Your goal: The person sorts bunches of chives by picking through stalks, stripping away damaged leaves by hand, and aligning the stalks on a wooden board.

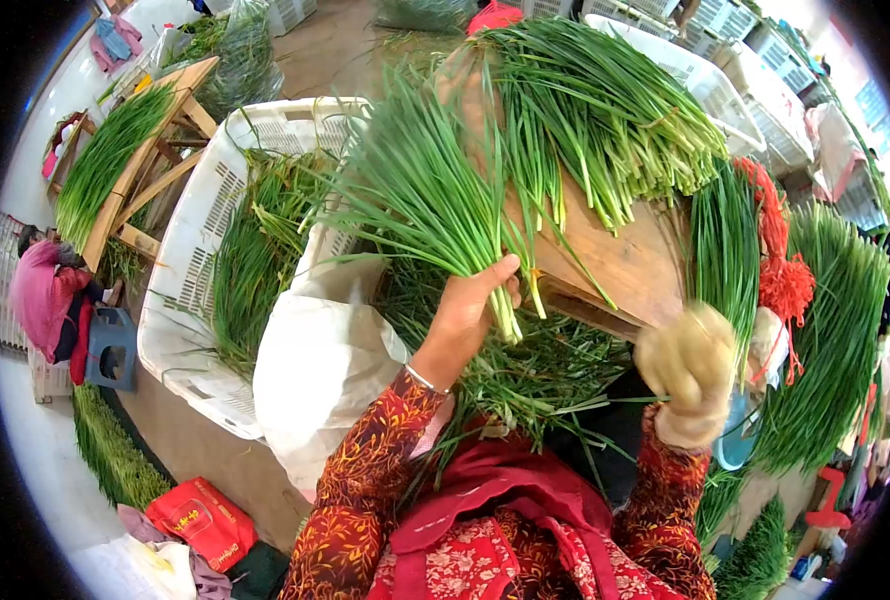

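Note:
My bare left hand (465, 318) is wrapped round the lower stalks of a bunch of garlic chives (440, 195). The leaves fan up and to the left, and the pale cut ends stick out below my fist. My right hand (687, 362), in a pale yellowish glove, is beside the near right edge of a wooden board (620, 255); motion smears its fingers. A thick pile of chives (605, 110) lies across the far part of the board. Loose leaves and trimmings (540, 385) cover the area under my left hand.
A white plastic crate (185, 330) with chives inside stands at left, a white sack (320, 365) over its near side. Red ties (785, 285) hang at right beside more chives (830, 330). A person in pink (50, 290) sits far left near a wooden stand (130, 200).

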Demonstrator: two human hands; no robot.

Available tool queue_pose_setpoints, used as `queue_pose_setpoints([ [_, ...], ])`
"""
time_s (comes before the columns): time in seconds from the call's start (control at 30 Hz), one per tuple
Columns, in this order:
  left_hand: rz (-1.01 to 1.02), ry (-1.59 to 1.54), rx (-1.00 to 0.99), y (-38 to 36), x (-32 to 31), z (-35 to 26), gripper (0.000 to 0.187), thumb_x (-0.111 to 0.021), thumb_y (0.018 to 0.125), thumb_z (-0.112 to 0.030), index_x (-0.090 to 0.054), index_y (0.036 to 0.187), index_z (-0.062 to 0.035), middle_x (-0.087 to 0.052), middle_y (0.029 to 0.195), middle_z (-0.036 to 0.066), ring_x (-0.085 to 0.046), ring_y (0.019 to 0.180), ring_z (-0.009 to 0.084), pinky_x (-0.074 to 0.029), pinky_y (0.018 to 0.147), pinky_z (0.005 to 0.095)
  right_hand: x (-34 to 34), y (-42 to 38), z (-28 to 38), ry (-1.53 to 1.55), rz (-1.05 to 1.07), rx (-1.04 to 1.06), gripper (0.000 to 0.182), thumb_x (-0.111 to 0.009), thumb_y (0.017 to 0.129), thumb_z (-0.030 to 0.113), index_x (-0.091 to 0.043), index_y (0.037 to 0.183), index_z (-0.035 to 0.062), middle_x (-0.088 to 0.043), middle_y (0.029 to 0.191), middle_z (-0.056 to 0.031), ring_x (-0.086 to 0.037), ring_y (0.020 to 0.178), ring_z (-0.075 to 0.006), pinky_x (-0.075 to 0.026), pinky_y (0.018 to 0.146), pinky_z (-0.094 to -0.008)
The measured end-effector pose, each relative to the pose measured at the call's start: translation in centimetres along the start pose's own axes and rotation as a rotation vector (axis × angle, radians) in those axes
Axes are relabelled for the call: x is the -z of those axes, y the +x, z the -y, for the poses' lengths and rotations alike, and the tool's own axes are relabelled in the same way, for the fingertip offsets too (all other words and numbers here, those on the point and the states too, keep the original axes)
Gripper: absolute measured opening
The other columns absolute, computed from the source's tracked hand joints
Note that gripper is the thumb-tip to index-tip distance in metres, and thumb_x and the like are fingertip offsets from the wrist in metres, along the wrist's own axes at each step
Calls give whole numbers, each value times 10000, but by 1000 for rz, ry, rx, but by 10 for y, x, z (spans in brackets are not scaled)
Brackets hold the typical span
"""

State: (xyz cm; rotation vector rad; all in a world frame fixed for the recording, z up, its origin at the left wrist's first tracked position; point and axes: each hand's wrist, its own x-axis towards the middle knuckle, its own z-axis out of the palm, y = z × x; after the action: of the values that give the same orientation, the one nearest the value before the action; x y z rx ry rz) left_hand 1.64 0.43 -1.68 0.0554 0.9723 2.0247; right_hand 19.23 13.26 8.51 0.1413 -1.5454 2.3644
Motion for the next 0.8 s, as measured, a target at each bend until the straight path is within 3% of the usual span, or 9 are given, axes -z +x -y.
queue_pose_setpoints([
  [0.03, 2, -1, -1, 0, -1, -1, 203, -662, 759, -145, -530, 874, -42, -536, 713, 18, -528, 607, 113, -456, 545, 269, 2, -7, 7, -42, 106, -7, 207, -555, 793, 75, -508, 605, 4, -528, 506, -102, -473, 401, -125, -353, 378, -233],
  [0.07, 5, -4, 1, -1, -3, 0, 198, -661, 760, -141, -528, 868, -42, -537, 712, 19, -528, 603, 112, -456, 543, 269, 3, -6, 9, -345, -57, -478, 159, -589, 789, 109, -556, 702, -21, -579, 623, -118, -533, 497, -142, -420, 460, -246],
  [0.13, 7, 31, 10, -1, -6, 6, 185, -651, 767, -127, -527, 880, -48, -535, 723, 10, -530, 604, 110, -461, 532, 268, 2, 10, -32, -1111, -270, -281, 205, -631, 775, 168, -577, 867, -8, -598, 749, -96, -560, 636, -153, -456, 588, -256],
  [0.23, 16, 93, -8, -3, -14, 11, 174, -648, 769, -130, -535, 877, -53, -539, 722, 4, -530, 608, 105, -458, 533, 260, 7, 30, -58, -933, -321, -292, 321, -645, 781, 230, -552, 1022, 40, -598, 792, -66, -547, 732, -126, -447, 683, -246],
  [0.27, 10, 121, -27, -6, -15, 10, 177, -655, 763, -149, -543, 861, -52, -544, 711, 7, -528, 611, 101, -448, 545, 253, 10, 33, -67, -786, -335, -288, 301, -641, 787, 234, -565, 1002, 36, -596, 767, -61, -545, 712, -116, -445, 672, -242],
  [0.47, 26, 197, -35, -10, -8, 0, 196, -654, 768, -184, -544, 867, -57, -538, 704, 4, -523, 615, 102, -441, 552, 246, 10, 47, -68, -894, -302, -419, 234, -639, 789, 218, -598, 916, 26, -599, 708, -58, -546, 651, -133, -447, 626, -265],
  [0.53, 79, 187, -7, -9, -5, 0, 208, -659, 766, -195, -543, 869, -57, -538, 694, 6, -522, 599, 103, -440, 544, 245, 13, 51, -69, -1134, -254, -221, 233, -629, 796, 223, -597, 912, 23, -597, 703, -59, -543, 638, -131, -445, 604, -272],
  [0.67, 80, 178, 62, -11, -5, 2, 208, -658, 766, -198, -544, 866, -56, -539, 684, 7, -519, 580, 103, -440, 535, 242, 20, 73, -68, -1210, -274, -217, 237, -603, 817, 236, -591, 905, 16, -594, 701, -44, -534, 621, -137, -440, 588, -267],
  [0.8, 99, 158, 90, -12, 1, 5, 206, -651, 773, -174, -540, 889, -45, -535, 693, 9, -519, 579, 106, -450, 526, 250, 33, 96, -38, -827, -467, 39, 283, -528, 861, 336, -558, 746, 79, -534, 621, -26, -456, 533, -90, -379, 496, -230],
])
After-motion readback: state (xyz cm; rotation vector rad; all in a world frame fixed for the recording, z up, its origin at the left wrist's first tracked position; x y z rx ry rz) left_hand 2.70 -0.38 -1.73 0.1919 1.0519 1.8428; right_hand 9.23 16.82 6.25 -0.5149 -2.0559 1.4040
